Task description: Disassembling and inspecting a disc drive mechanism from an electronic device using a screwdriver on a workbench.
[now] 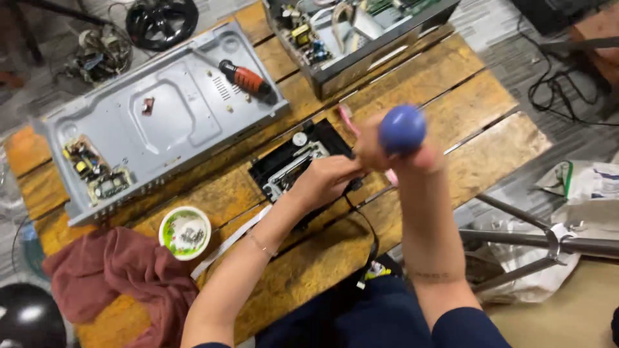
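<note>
Right hand (380, 151) grip closed on blue-handled screwdriver (402, 129), held upright over black drive unit (293, 164) at centre of wooden surface (451, 84). Left hand (329, 180) grip clamped on drive unit edge. Grey chassis (161, 116) behind-left, orange screwdriver (248, 79) lying on it. Screw bowl (185, 232) beside red cloth (122, 274).

Even, soft indoor light fills the frame, moderately bright, with only faint shadows under the things on the wooden table (451, 84). The grey metal chassis (161, 116) in the upper left shows a mild pale sheen. The right hand (387, 148) and its blue-capped tool (402, 129) at centre are smeared by motion blur. Overall sharpness is soft, with slight wide-angle bending toward the edges.
</note>
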